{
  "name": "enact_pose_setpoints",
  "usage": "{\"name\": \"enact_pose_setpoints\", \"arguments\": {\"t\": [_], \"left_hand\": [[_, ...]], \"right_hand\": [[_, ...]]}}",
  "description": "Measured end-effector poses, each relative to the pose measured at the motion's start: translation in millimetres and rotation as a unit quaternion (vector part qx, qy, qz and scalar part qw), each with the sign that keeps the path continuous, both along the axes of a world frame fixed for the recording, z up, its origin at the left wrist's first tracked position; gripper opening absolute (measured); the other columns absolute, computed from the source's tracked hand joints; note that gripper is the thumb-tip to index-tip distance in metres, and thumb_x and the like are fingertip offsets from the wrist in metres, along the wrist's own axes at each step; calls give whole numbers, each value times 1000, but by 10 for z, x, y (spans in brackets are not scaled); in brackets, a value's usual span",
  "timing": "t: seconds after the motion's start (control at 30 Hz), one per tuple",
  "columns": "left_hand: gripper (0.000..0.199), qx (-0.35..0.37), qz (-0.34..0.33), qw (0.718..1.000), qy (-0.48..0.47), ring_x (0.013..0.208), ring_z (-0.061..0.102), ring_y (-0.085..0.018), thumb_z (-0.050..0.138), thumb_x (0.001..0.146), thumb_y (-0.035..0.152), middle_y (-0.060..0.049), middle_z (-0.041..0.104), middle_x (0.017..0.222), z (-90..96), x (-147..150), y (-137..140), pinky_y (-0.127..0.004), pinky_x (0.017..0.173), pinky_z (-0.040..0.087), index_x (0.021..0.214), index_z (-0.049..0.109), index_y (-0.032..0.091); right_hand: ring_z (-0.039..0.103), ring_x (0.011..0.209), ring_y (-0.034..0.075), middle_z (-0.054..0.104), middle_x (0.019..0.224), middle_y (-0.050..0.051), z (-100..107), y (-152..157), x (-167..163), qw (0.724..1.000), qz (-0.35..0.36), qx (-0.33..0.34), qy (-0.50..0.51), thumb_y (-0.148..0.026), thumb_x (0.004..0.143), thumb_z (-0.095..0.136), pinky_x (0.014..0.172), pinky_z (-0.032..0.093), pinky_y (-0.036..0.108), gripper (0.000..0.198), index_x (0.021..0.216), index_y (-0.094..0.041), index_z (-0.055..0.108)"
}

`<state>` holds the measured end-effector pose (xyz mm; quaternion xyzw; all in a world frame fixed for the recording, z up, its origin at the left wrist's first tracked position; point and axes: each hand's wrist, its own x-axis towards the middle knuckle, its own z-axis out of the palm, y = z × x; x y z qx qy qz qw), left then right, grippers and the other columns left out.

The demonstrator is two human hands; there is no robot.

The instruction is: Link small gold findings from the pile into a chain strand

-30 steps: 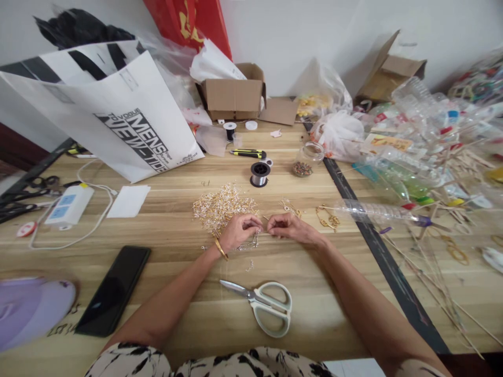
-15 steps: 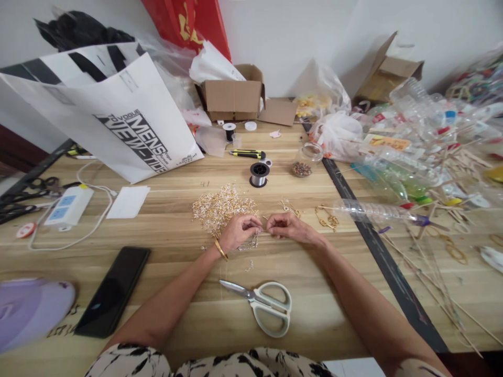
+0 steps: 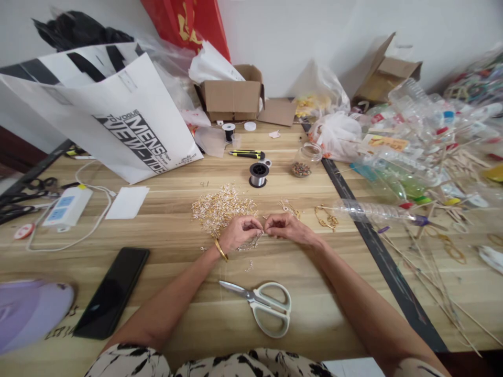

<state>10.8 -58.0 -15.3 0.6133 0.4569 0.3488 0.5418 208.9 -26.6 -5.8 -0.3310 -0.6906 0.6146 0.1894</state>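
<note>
My left hand (image 3: 240, 233), with a gold bangle (image 3: 220, 250) at the wrist, pinches a silvery beaded strand (image 3: 250, 243) that hangs below its fingers. Close beside it on the right, my right hand (image 3: 288, 228) is closed in a pinch; what its fingertips hold is too small to make out. The fingertips of both hands nearly meet. A heap of gold and clear beads (image 3: 220, 207) lies just behind my left hand. A short bit of beaded chain (image 3: 249, 266) rests nearer me. Scissors with cream handles (image 3: 271, 309) lie in front of both hands.
Behind the hands stand a wire spool (image 3: 259, 175), a box cutter (image 3: 247, 154) and a glass jar of beads (image 3: 305, 161). Gold chain pieces (image 3: 327, 218) lie to the right, before piled plastic bottles (image 3: 416, 136). A phone (image 3: 112, 292) and a white paper bag (image 3: 129, 115) are left.
My right hand has shifted slightly left, bringing its fingertips closer to my left hand. The left hand keeps its pinch on the beaded strand, almost in the same spot.
</note>
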Motion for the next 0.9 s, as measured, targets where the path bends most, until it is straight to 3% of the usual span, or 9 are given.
{"name": "enact_pose_setpoints", "arguments": {"t": [0.33,0.9], "left_hand": [[12,-34,-11,999,-2,60,59,-11,68,69,21,-3,66,66,-17,-16,8,-21,60,46,75,68,10],[16,-19,-16,999,24,62,57,-11,68,70,25,-4,66,68,-38,-20,13,-21,60,45,76,69,9]], "right_hand": [[41,53,7,53,63,-3,-24,18,-2,1000,4,7,-9,-36,78,62,49,33,19,21,81,-14,62],[40,52,7,50,60,-4,-17,5,-30,1000,3,-5,3,-34,77,62,49,31,20,20,79,-14,61]]}}
